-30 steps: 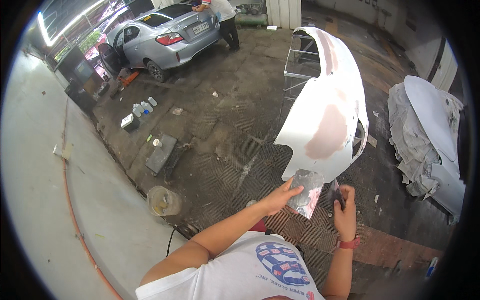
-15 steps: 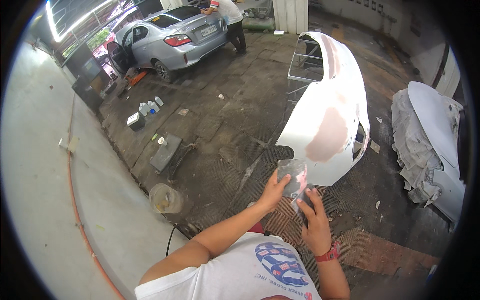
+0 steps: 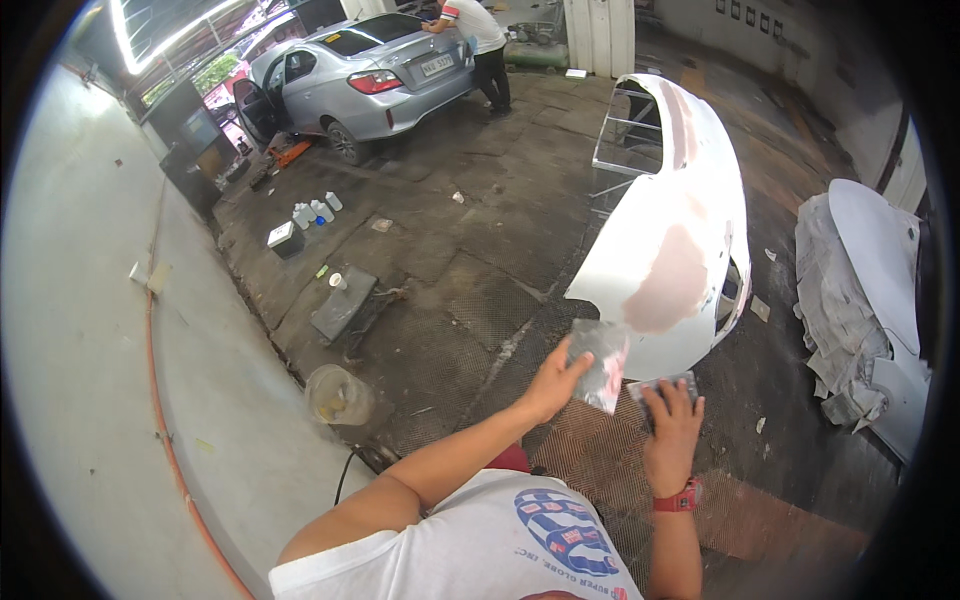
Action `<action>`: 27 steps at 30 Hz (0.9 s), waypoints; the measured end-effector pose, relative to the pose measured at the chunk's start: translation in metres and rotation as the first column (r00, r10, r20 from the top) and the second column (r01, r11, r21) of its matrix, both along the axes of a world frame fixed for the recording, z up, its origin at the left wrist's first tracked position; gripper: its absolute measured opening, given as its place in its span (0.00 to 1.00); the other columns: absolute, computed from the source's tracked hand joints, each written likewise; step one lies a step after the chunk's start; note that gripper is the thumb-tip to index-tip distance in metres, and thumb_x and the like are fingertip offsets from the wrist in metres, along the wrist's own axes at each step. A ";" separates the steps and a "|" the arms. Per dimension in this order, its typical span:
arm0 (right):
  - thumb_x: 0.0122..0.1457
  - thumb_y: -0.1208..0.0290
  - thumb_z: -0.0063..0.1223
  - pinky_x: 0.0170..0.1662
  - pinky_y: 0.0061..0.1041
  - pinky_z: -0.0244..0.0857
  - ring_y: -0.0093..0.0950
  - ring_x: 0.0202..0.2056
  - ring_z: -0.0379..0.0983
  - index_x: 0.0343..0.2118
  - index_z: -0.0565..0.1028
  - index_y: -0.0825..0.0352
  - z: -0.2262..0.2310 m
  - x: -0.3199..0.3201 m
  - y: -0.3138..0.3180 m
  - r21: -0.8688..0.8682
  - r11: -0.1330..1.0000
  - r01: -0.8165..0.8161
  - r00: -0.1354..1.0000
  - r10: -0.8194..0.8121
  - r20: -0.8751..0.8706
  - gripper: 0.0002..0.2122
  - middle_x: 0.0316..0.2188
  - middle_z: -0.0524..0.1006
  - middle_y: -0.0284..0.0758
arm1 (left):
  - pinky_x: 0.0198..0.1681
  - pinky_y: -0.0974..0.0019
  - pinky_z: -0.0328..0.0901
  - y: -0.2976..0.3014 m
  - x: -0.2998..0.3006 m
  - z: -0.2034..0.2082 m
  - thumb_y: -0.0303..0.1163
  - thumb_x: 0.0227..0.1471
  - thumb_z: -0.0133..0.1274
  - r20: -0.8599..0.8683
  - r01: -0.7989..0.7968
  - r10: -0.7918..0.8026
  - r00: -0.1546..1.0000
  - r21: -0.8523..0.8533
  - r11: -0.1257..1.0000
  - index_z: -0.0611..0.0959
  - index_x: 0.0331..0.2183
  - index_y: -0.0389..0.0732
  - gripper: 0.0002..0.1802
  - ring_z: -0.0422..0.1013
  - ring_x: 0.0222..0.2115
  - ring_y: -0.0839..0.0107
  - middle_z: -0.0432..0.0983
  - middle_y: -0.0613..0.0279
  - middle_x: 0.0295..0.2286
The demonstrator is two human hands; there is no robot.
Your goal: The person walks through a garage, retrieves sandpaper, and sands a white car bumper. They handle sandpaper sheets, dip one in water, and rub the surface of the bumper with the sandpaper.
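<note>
Left hand [image 3: 552, 388]: pinching pink-smeared gray plate [image 3: 598, 372]
Right hand [image 3: 672, 440]: gripping dark flat spreader [image 3: 650, 386]
Bumper cover [image 3: 625, 242]: white, beyond both hands

Head cam: left unit of a head-worn fisheye pair, upright, unmirrored. Looks down and forward from above the wearer's shirt [image 3: 440, 540]. Left hand [image 3: 552, 388] and right hand [image 3: 672, 442] sit close, just below centre; white panel [image 3: 640, 235] a bit farther, silver car [image 3: 400, 95] far, upper left. Left wall [image 3: 80, 330] bends at the rim; corners go black.
</note>
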State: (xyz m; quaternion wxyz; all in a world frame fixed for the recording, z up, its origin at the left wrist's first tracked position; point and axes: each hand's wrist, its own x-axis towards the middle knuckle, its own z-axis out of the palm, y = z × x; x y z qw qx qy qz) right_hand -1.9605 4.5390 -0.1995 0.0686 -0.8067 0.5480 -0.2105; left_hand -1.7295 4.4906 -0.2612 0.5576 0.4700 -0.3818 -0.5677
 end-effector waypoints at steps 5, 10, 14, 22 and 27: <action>0.51 0.87 0.51 0.72 0.65 0.41 0.48 0.68 0.61 0.58 0.78 0.55 -0.010 0.015 0.005 -0.046 0.991 -0.127 0.992 0.127 -0.004 0.30 0.60 0.72 0.38 | 0.63 0.56 0.63 0.008 -0.005 0.020 0.44 0.70 0.50 0.506 0.158 -0.120 0.854 -0.033 0.987 0.68 0.65 0.32 0.33 0.71 0.58 0.56 0.74 0.39 0.57; 0.50 0.87 0.52 0.72 0.69 0.40 0.48 0.68 0.61 0.54 0.79 0.54 0.027 0.012 0.011 -0.004 0.976 -0.217 0.973 0.216 -0.083 0.28 0.62 0.71 0.38 | 0.61 0.61 0.65 -0.001 0.014 -0.008 0.39 0.70 0.51 -0.127 -0.150 0.149 0.981 0.007 0.989 0.67 0.65 0.31 0.31 0.72 0.56 0.63 0.74 0.48 0.56; 0.51 0.90 0.50 0.67 0.60 0.59 0.54 0.65 0.66 0.57 0.74 0.60 0.032 0.030 0.018 -0.119 0.930 -0.347 0.891 0.367 0.268 0.29 0.66 0.65 0.46 | 0.59 0.65 0.66 -0.002 0.000 0.016 0.34 0.71 0.51 -0.195 -0.039 0.041 0.980 0.014 0.999 0.67 0.65 0.35 0.27 0.71 0.52 0.72 0.75 0.57 0.54; 0.63 0.89 0.41 0.62 0.43 0.67 0.51 0.61 0.71 0.67 0.62 0.68 -0.013 0.008 -0.013 0.089 0.995 -0.050 0.883 0.003 0.469 0.27 0.63 0.68 0.53 | 0.65 0.63 0.60 0.012 -0.007 0.039 0.38 0.68 0.55 -0.202 0.229 -0.215 0.955 0.050 0.972 0.65 0.67 0.35 0.34 0.67 0.59 0.69 0.71 0.56 0.59; 0.62 0.87 0.48 0.67 0.36 0.60 0.37 0.62 0.69 0.66 0.64 0.72 -0.008 0.016 -0.003 0.361 0.894 -0.266 0.396 -0.239 0.886 0.27 0.61 0.72 0.42 | 0.66 0.61 0.60 0.004 -0.008 0.043 0.39 0.68 0.54 -0.217 0.037 -0.026 0.976 0.047 0.998 0.64 0.68 0.36 0.35 0.67 0.60 0.68 0.70 0.55 0.60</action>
